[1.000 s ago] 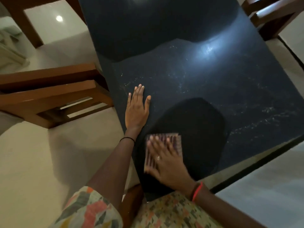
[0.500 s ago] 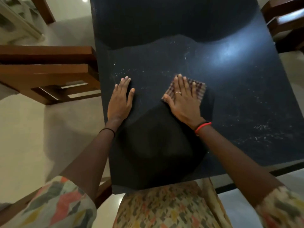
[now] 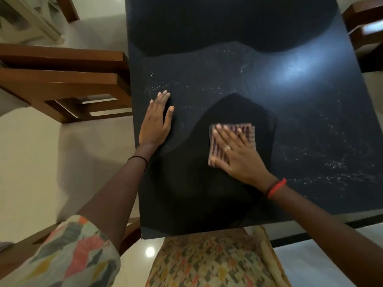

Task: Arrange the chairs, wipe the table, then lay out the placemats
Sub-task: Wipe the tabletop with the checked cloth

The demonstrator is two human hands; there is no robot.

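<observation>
A glossy black table (image 3: 290,125) fills the middle of the view, speckled with pale crumbs or streaks. A folded striped cloth (image 3: 245,131), purple and tan, lies flat on it near the centre. My right hand (image 3: 238,156) presses down on the cloth with straight, spread fingers. My left hand (image 3: 155,123) lies flat on the tabletop close to the left edge, fingers straight and together. A wooden chair (image 3: 68,79) stands at the table's left side. No placemats are in view.
Another wooden chair (image 3: 364,23) shows at the top right corner. A dark wooden piece (image 3: 24,249), likely a chair, sits low at the left by my sleeve. Pale glossy floor (image 3: 37,162) surrounds the table. The table's near edge is against my patterned clothing.
My right hand slid the cloth from the near edge out across the table, then back towards me and slightly right. My left hand stayed flat near the left edge.
</observation>
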